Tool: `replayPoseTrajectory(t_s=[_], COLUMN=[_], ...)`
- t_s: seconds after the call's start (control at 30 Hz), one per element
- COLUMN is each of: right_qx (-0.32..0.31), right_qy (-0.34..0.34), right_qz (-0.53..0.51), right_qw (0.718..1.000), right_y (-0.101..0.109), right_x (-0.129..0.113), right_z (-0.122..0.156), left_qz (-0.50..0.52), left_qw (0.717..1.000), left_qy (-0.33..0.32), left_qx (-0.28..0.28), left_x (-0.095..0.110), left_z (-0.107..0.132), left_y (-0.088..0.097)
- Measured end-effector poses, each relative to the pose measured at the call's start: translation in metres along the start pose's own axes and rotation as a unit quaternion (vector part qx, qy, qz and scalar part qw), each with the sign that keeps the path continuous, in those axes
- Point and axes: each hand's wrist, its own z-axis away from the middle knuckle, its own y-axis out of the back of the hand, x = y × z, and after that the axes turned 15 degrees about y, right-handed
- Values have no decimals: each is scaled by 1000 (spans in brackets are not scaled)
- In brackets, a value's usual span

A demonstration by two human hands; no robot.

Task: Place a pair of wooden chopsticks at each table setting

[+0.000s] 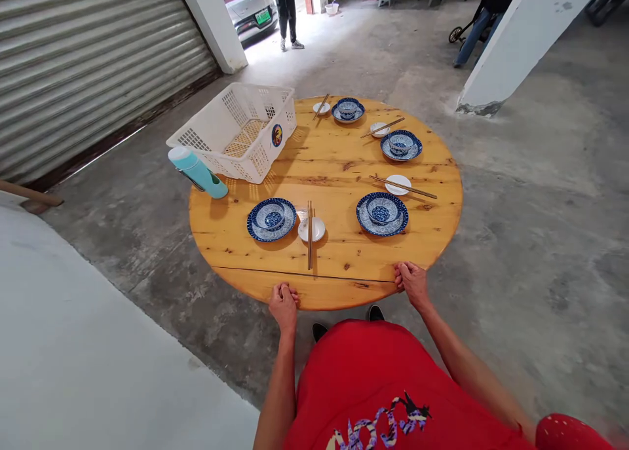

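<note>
Concrete floor (pixel 540 253) surrounds a round wooden table (pixel 339 175); the left hand (pixel 284 304) and right hand (pixel 411 284) grip its near rim, fingers curled tight, with blue bowls (pixel 271 217) and chopsticks (pixel 309 234) set out beyond.

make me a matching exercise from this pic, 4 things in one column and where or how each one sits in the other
Things
1. white plastic basket
2. teal water bottle
3. front pair of chopsticks
4. right hand

Places and states
A. gripping the near rim of the round wooden table
B. laid across a small white dish
C. lying on its side
D. standing at the table's left edge

Right pairs
1-D, 2-C, 3-B, 4-A
</note>
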Motion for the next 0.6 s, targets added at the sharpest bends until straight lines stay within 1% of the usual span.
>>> replayPoseTrajectory(t_s=[0.37, 0.6], right_qx=[8, 11], right_qy=[-1, -1], right_qz=[-7, -10], right_qw=[1000, 1000], right_y=[0, -1], right_x=[2, -4], right_z=[0, 0], left_qz=[14, 13], left_qw=[1000, 1000], left_qy=[9, 5], left_qx=[-15, -13], left_x=[0, 0], left_z=[0, 0], left_y=[1, 0])
